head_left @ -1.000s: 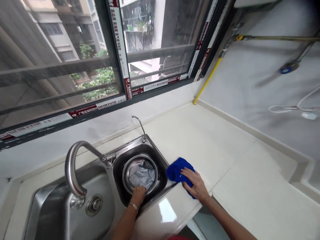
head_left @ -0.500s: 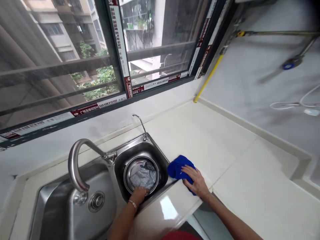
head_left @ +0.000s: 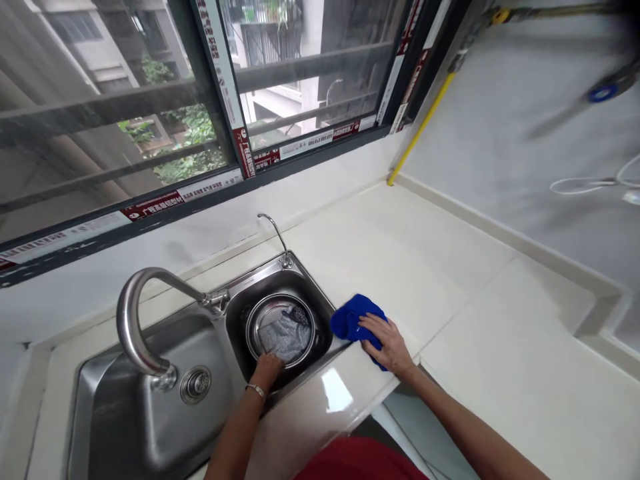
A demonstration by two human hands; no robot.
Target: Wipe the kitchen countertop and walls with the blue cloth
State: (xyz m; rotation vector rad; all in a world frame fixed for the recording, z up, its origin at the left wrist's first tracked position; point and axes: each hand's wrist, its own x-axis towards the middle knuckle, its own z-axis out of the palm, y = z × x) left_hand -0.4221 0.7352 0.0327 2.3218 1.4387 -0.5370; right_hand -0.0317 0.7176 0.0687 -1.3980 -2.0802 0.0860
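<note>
Hands at work about the small sink (head_left: pixel 301 284), taken here as the landmark. The blue cloth (head_left: pixel 356 319) lies bunched at the right edge of the small sink; whether it laps over the rim is hard to tell. The right hand (head_left: pixel 387 341) has its grip on this cloth, fingers across the top and thumb along the near side. The left hand (head_left: pixel 270 368) reaches over the near edge of the small sink to a round metal basin (head_left: pixel 271 315) inside it, which bears a grey cloth (head_left: pixel 287 338); whether that grip closes on rim or fabric cannot be told.

Good handling would call for a flat palm, even pressure and loose folds tucked under the fingers — the left hand meanwhile steadying the basin lightly.

Edges: the raised rim of the small sink could catch a fold, and the front edge of the surface (head_left: pixel 400 247) runs close to the right wrist. Room: the surface lies open to the right of the small sink and beyond the blue cloth — the freest direction for the right hand.
</note>
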